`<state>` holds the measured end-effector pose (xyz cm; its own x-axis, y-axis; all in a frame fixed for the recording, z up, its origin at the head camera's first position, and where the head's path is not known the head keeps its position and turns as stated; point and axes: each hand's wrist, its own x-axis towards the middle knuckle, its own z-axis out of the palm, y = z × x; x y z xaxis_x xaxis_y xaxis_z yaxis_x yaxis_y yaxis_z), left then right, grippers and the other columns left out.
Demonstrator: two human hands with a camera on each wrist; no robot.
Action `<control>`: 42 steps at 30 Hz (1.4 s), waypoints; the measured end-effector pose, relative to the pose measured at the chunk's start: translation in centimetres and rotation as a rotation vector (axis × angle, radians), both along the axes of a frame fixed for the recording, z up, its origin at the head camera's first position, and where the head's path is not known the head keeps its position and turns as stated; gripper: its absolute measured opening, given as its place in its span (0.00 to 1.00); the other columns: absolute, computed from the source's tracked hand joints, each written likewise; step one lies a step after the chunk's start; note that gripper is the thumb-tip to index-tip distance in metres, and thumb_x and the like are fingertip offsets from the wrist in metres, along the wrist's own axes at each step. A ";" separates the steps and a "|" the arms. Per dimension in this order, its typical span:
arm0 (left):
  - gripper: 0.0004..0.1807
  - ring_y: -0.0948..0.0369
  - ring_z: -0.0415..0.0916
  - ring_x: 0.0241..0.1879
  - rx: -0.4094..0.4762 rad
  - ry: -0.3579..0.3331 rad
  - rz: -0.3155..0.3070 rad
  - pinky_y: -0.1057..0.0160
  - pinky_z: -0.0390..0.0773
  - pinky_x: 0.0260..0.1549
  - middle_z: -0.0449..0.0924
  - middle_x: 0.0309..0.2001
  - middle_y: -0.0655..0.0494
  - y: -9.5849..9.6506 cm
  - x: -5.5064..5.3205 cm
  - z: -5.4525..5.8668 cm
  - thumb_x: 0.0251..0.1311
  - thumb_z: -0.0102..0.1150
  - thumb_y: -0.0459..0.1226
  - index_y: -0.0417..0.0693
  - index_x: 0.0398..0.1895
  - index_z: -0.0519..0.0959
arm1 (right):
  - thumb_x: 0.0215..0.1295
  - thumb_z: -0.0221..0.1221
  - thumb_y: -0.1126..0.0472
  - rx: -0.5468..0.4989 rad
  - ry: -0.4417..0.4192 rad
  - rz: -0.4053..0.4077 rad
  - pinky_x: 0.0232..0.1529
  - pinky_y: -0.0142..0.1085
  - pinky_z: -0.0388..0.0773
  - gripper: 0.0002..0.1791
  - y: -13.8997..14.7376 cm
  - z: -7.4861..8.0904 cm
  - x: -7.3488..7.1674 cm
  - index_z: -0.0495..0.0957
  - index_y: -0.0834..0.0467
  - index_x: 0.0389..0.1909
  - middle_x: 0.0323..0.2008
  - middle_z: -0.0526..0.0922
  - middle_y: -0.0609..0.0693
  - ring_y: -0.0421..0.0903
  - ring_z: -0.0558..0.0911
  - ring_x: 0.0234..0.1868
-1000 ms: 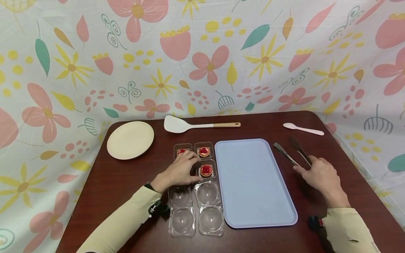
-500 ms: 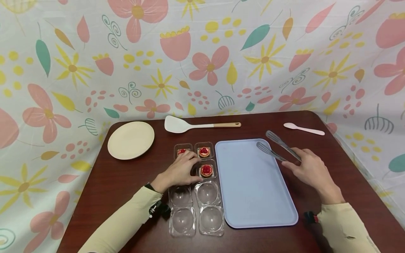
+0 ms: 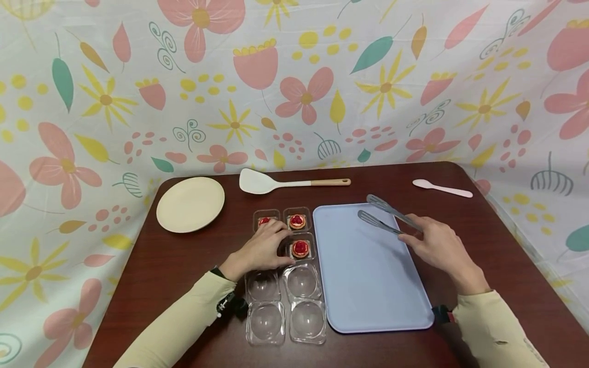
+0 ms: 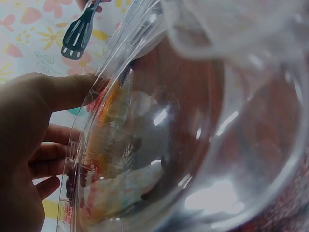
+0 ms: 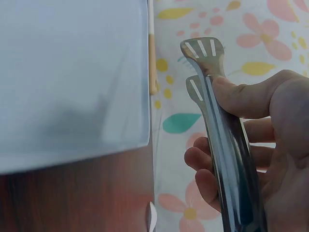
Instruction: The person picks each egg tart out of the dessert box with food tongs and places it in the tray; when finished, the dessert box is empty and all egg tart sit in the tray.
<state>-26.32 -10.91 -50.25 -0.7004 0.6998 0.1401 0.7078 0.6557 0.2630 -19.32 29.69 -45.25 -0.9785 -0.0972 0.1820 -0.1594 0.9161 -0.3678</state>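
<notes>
My right hand point(image 3: 442, 250) grips slotted metal tongs point(image 3: 391, 210), the two arms spread apart, over the upper right part of the blue tray point(image 3: 368, 271). In the right wrist view the tongs point(image 5: 224, 145) lie between thumb and curled fingers. My left hand point(image 3: 257, 250) holds the clear plastic container point(image 3: 307, 321) left of the tray, fingers and thumb bent at its compartments. Small red-topped tarts show in it: one tart point(image 3: 300, 248) by the thumb, another tart point(image 3: 297, 221) behind, and a third tart point(image 3: 264, 221) partly hidden by the fingers. Domed lid sections lie toward me.
A cream plate point(image 3: 190, 204) sits at the back left. Behind the container lies a white spatula point(image 3: 257, 181) with a wooden handle end. A pale pink spoon point(image 3: 442, 187) lies at the back right. A flower-patterned cloth point(image 3: 294, 92) hangs behind the table.
My right hand has carried the tongs leftward from the table right of the tray to over the tray. My left hand has stayed at the container.
</notes>
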 end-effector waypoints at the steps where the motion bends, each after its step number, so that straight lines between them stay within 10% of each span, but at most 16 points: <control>1: 0.39 0.56 0.67 0.57 -0.003 -0.001 0.001 0.52 0.66 0.60 0.74 0.53 0.53 0.0 0.0 0.0 0.44 0.72 0.59 0.45 0.56 0.79 | 0.58 0.67 0.51 0.003 -0.001 0.007 0.23 0.44 0.75 0.33 -0.2 0.0 0.0 0.73 0.66 0.60 0.43 0.83 0.64 0.51 0.83 0.32; 10: 0.39 0.56 0.67 0.56 0.006 0.001 -0.001 0.52 0.66 0.60 0.74 0.53 0.54 0.0 0.0 0.0 0.44 0.72 0.59 0.45 0.56 0.79 | 0.57 0.69 0.54 0.032 0.042 0.064 0.23 0.35 0.66 0.29 -2.3 0.1 -0.2 0.77 0.63 0.56 0.29 0.79 0.51 0.44 0.74 0.27; 42: 0.38 0.56 0.67 0.57 0.014 -0.016 0.002 0.52 0.65 0.61 0.74 0.53 0.53 0.0 -0.2 -0.2 0.44 0.72 0.58 0.44 0.56 0.79 | 0.56 0.69 0.51 0.088 0.076 0.300 0.24 0.35 0.72 0.26 -7.9 -0.1 -1.1 0.80 0.57 0.55 0.48 0.84 0.51 0.44 0.82 0.33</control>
<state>-26.47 -10.95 -50.43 -0.7039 0.6967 0.1387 0.7022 0.6529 0.2841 -20.45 21.82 -45.33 -0.8879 -0.3977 0.2313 -0.4510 0.8518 -0.2664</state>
